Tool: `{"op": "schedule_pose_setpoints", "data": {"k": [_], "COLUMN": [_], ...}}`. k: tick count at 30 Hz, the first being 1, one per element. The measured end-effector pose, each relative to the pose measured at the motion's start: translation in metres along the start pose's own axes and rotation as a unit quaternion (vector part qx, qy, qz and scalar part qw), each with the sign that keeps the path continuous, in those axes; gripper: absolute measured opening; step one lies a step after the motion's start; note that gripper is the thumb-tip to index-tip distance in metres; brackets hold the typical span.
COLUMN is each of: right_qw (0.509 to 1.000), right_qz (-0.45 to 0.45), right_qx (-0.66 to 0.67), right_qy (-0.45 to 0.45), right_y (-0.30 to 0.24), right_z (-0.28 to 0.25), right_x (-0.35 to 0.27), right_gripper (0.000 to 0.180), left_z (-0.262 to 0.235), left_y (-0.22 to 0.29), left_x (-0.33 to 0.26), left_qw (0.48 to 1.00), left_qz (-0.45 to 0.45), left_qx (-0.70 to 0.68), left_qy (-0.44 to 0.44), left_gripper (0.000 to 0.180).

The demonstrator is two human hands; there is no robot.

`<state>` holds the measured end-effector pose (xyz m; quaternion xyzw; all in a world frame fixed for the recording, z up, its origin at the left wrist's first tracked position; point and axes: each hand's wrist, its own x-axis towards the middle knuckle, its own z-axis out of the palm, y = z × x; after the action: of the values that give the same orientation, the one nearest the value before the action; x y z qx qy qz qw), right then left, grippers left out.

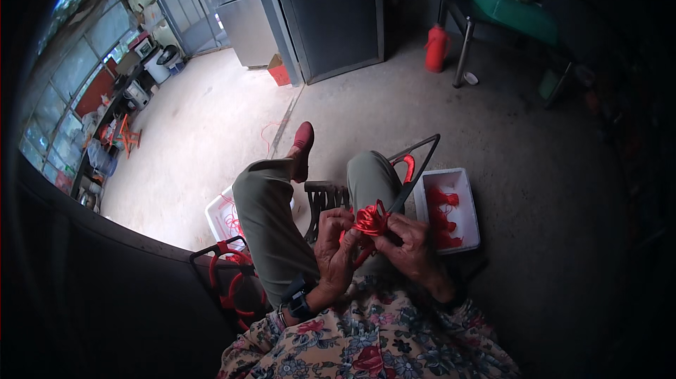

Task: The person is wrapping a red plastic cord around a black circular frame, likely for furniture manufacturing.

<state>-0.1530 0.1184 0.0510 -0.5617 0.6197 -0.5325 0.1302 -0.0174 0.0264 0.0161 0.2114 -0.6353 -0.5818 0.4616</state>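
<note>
Over my lap, a bundle of shiny red knotted cord [371, 219] sits between my two hands. My left hand [334, 251] is closed, its fingers and thumb pinching the cord's left side. From the other side my right hand [412, 249] grips the same cord, thumb and fingers pressed together. Part of the cord is hidden behind the fingers, and a red strand hangs below the knot. Just beyond the right hand a dark metal frame [422, 157] rises, with a red cord-wrapped loop [408, 168] beside it.
A white box [470, 213] with red tassels stands at my right. Another white box [215, 210] with red strands is at my left, near a dark rack [201, 259] bearing red rings. Farther off are a red thermos [436, 48], a metal-legged table [465, 44] and a cluttered bench.
</note>
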Motion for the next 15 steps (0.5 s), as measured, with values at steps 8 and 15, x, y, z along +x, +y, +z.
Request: {"op": "schedule_pose_setpoints", "data": {"k": [8, 15], "right_qw": [0.989, 0.988], "right_qz": [0.091, 0.036], "right_qx": [0.119, -0.001], "right_qy": [-0.006, -0.147], "right_y": [-0.010, -0.015], "right_z": [-0.042, -0.052], "right_x": [0.008, 0.007], "right_gripper": [0.023, 0.030], "left_z": [0.002, 0.000], "left_y": [0.036, 0.022], "left_x": [0.022, 0.044], "left_qw": [0.964, 0.962], "left_qz": [-0.186, -0.148], "left_qx": [-0.190, -0.229], "left_qy": [0.029, 0.015], "left_gripper": [0.013, 0.012]}}
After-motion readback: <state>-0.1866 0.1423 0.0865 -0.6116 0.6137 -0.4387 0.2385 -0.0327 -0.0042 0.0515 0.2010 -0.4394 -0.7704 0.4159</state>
